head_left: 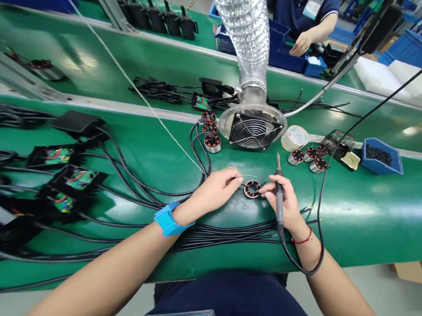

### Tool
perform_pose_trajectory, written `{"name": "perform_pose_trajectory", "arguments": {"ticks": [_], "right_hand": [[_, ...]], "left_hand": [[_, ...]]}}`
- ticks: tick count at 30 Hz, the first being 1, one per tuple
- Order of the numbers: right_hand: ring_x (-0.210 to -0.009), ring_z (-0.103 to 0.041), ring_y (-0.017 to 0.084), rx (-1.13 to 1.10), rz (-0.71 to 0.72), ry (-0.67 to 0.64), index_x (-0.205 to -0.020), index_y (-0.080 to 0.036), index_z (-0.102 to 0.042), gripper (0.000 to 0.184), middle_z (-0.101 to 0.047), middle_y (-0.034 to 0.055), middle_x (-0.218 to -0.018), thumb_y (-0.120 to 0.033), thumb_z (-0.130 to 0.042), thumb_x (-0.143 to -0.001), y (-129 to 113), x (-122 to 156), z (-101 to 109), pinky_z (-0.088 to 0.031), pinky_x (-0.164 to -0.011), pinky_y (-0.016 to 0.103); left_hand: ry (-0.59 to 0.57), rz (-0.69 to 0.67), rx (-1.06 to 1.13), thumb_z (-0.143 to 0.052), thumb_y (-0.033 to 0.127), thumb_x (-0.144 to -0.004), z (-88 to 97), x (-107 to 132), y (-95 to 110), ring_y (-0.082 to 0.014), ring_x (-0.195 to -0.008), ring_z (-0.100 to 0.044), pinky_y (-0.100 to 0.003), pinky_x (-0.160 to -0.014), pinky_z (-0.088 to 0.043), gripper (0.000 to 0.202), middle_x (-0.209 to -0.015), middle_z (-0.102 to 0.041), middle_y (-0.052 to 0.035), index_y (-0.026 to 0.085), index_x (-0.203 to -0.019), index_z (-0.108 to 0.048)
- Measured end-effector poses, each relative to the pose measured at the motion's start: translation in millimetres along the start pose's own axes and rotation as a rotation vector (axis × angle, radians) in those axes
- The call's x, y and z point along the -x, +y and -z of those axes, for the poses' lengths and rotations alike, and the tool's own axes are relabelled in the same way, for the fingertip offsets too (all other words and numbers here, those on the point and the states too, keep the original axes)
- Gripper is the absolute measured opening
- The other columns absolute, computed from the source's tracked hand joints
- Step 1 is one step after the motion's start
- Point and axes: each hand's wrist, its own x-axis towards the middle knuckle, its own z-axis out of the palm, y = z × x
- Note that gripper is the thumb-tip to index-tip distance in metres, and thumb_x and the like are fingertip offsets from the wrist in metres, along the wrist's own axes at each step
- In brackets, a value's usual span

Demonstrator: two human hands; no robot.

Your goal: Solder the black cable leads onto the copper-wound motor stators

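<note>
My left hand [219, 188], with a blue band on the wrist, is closed in a pinch on a thin strand of solder wire [249, 175]. The strand's short end reaches out over a small motor stator [246, 193], a ring with a silver rim and copper windings lying on the green bench. In my right hand [290, 204] a soldering iron [279, 201] is gripped, its tip pointing up and away from the stator. The thumb and fingertips of this hand reach the stator's right edge, close to a short dark lead.
A fume extractor [254, 132] hangs just beyond my hands. More stators [212, 143] stand behind on the left, others [318, 165] on the right near a tape roll [295, 137] and a blue bin [382, 158]. Black cables [227, 234] and opened circuit boxes [77, 180] cover the left. A co-worker [302, 20] sits opposite.
</note>
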Motion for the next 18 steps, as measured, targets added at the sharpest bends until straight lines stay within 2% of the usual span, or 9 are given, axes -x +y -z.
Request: {"name": "perform_pose_trajectory", "arguments": {"ticks": [2, 4, 7, 9, 11, 15, 18], "right_hand": [[-0.086, -0.072, 0.017, 0.006, -0.020, -0.020, -0.134, -0.030, -0.046, 0.039, -0.073, 0.0027, -0.097, -0.042, -0.064, -0.102, 0, -2, -3, -0.061, -0.080, 0.033], [-0.078, -0.069, 0.016, 0.052, -0.028, -0.037, -0.134, -0.030, -0.045, 0.041, -0.071, 0.0006, -0.093, -0.041, -0.065, -0.100, -1, -4, -8, -0.059, -0.072, 0.030], [-0.072, -0.064, 0.014, 0.150, -0.034, -0.014, -0.133, -0.029, -0.047, 0.040, -0.066, -0.0021, -0.088, -0.030, -0.065, -0.097, -4, -5, -14, -0.056, -0.072, 0.030], [-0.075, -0.064, 0.014, 0.197, -0.036, 0.001, -0.133, -0.029, -0.049, 0.042, -0.066, -0.0021, -0.089, -0.023, -0.064, -0.095, -7, -3, -14, -0.055, -0.077, 0.032], [-0.079, -0.066, 0.015, 0.220, -0.033, 0.035, -0.134, -0.029, -0.048, 0.045, -0.068, -0.0007, -0.093, -0.024, -0.067, -0.094, -10, -2, -9, -0.056, -0.078, 0.032], [-0.084, -0.069, 0.016, 0.274, -0.054, 0.239, -0.133, -0.029, -0.046, 0.042, -0.071, 0.0020, -0.101, -0.033, -0.067, -0.096, -12, -5, 5, -0.058, -0.080, 0.034], [-0.088, -0.071, 0.017, 0.263, -0.107, 0.220, -0.132, -0.028, -0.049, 0.036, -0.073, 0.0034, -0.103, -0.038, -0.063, -0.100, -13, -12, 9, -0.059, -0.086, 0.036]], "left_hand": [[-0.056, 0.039, -0.001, -0.043, 0.046, -0.090, 2.4, 0, -6, -0.0185, -0.073, -0.051, -0.032, -0.071, -0.039, 0.031, -0.073, -0.055, -0.0003, 0.021, -0.074, -0.052], [-0.162, 0.060, 0.010, -0.043, 0.049, -0.090, 5.1, 0, -13, -0.0191, -0.072, -0.053, -0.033, -0.071, -0.040, 0.034, -0.072, -0.056, -0.0007, 0.021, -0.074, -0.053], [-0.276, 0.068, 0.040, -0.044, 0.053, -0.090, 7.4, 1, -19, -0.0206, -0.077, -0.056, -0.034, -0.076, -0.044, 0.037, -0.077, -0.061, -0.0025, 0.020, -0.077, -0.057], [-0.290, 0.075, 0.068, -0.045, 0.052, -0.090, 7.5, 1, -19, -0.0216, -0.081, -0.058, -0.035, -0.080, -0.046, 0.036, -0.081, -0.064, -0.0038, 0.020, -0.080, -0.058], [-0.296, 0.081, 0.105, -0.047, 0.048, -0.089, 7.4, 1, -19, -0.0220, -0.083, -0.060, -0.036, -0.083, -0.047, 0.032, -0.084, -0.066, -0.0047, 0.020, -0.082, -0.060], [-0.290, 0.083, 0.170, -0.050, 0.038, -0.088, 8.6, -2, -19, -0.0197, -0.081, -0.060, -0.033, -0.083, -0.047, 0.024, -0.082, -0.068, -0.0036, 0.019, -0.080, -0.062], [-0.280, 0.065, 0.192, -0.051, 0.034, -0.088, 9.1, -4, -21, -0.0183, -0.078, -0.058, -0.032, -0.079, -0.047, 0.022, -0.080, -0.067, -0.0029, 0.019, -0.078, -0.062]]}}
